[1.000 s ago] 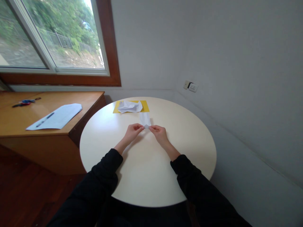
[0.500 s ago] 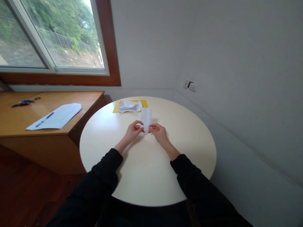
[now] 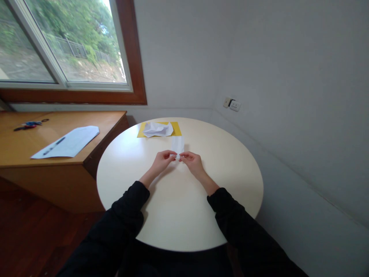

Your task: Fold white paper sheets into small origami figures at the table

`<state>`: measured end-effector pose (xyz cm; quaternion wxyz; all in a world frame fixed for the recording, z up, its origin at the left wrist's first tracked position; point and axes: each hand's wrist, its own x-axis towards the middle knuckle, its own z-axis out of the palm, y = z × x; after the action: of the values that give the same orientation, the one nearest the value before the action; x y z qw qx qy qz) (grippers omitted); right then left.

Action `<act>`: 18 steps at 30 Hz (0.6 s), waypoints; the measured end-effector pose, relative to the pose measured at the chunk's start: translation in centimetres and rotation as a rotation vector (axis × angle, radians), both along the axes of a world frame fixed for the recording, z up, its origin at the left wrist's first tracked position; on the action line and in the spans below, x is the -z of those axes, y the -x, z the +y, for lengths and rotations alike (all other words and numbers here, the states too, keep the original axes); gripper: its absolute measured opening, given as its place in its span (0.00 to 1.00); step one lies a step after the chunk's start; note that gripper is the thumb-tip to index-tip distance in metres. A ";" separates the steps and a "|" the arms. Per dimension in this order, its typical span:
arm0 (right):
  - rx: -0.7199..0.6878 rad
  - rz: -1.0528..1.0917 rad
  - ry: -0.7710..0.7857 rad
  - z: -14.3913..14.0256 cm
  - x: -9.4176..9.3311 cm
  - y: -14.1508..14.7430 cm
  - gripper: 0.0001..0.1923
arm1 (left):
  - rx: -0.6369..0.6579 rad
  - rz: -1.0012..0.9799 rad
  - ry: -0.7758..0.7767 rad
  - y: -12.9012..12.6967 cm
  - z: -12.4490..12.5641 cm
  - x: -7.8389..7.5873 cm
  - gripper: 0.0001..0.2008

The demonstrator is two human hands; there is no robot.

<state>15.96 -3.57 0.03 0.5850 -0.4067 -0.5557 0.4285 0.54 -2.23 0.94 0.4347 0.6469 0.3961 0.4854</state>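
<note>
I have the left hand [image 3: 162, 160] and right hand [image 3: 193, 161] each in a pinching grip on the near end of the folded paper strip [image 3: 178, 146], low over the surface [image 3: 178, 215], mid-crease, so next I judge I must press that fold flat.

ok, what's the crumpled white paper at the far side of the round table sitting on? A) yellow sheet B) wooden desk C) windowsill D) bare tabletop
A: the crumpled white paper lies on a yellow sheet at the far edge of the round table, beyond both hands.
</note>
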 end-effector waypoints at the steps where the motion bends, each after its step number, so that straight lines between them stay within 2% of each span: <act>1: -0.003 -0.016 -0.004 -0.1 0.0 0.0 0.11 | -0.009 0.008 -0.001 0.0 0.0 0.0 0.12; 8: -0.041 -0.066 -0.015 -0.3 0.0 -0.2 0.10 | -0.035 0.011 -0.010 0.1 0.1 0.1 0.14; 18: 0.000 -0.076 -0.030 -0.3 -0.1 0.0 0.10 | -0.021 -0.019 0.013 0.1 0.0 0.0 0.13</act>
<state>15.99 -3.85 0.15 0.5693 -0.4139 -0.5840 0.4043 0.48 -2.24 0.93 0.4377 0.6352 0.4018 0.4934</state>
